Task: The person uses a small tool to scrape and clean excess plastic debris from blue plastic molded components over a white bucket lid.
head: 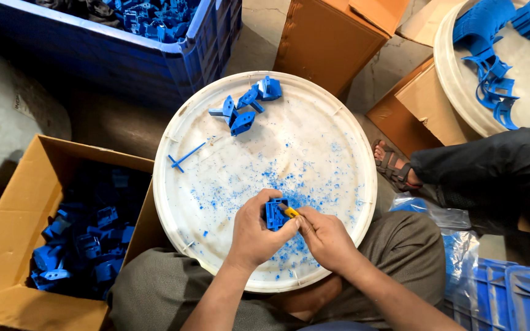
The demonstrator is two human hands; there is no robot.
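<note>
Both forearms enter from 6 o'clock. Left hand is closed around a small blue moulded plastic part, fingers wrapped behind it and thumb along its near edge, holding it just above the round white lid that rests on the person's lap. Right hand is closed on a yellow-handled trimming knife; its tip touches the part's right edge, blade itself too small to make out. Blue shavings are scattered over the lid, densest around the hands at 6 o'clock and thinning toward centre. At 12 o'clock on the lid, a small cluster of similar blue parts; at 9 o'clock, a thin blue sprue stick lying flat, well apart from both. Off the lid: cardboard box at 8 o'clock holding many blue parts; blue crate at 11 o'clock with more. A second white lid at 2 o'clock carries curved blue pieces, beside another person's dark trouser leg and sandalled foot. Judgement: step in hand is trimming flash off the held part. Next move likely calls for a short, controlled stroke angled away from the left thumb, with a steady grip on the part.
</note>
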